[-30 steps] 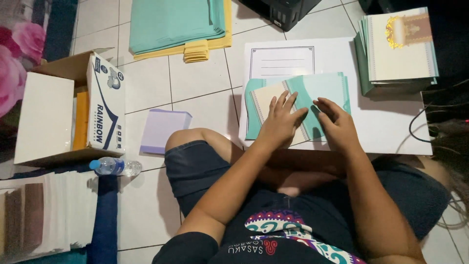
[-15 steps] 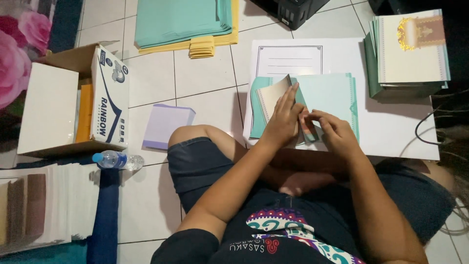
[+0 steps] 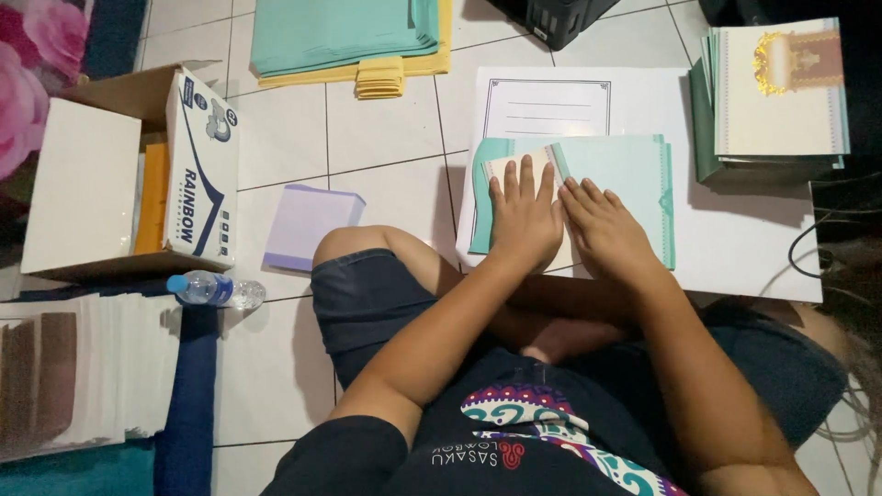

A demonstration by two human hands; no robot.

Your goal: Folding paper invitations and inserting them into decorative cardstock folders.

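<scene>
Sitting cross-legged on the tiled floor [image 3: 386, 138], knees bare, dark shorts. Just past the knees: both hands flat on a teal card [image 3: 625, 179], which is the landmark here. Left hand [image 3: 524, 216] spread wide, palm down, pressing the card's left part where a cream flap [image 3: 519, 163] folds over it, fingertips right on that flap. Right hand [image 3: 602, 230] also open and flat, fingers a bit spread, pushing down on the card's middle, touching the left hand at the thumb side. Nothing pinched, just pressing. Card sticks out beyond the right hand toward the right, scalloped edge showing there.

Under the card: a big white sheet [image 3: 735, 248]. Just beyond the card, on that sheet, a white page with a thin frame and 3 ruled lines [image 3: 547, 106]. Right of the card and a little further, a stack of printed cards [image 3: 776, 92] with a gold ornament on top.

Left of the card: a lilac paper pad [image 3: 308, 225], then a plastic water bottle [image 3: 216, 290] and an open cardboard box [image 3: 138, 174]. Far beyond the card, up left, a pile of teal and yellow envelopes [image 3: 349, 37].
</scene>
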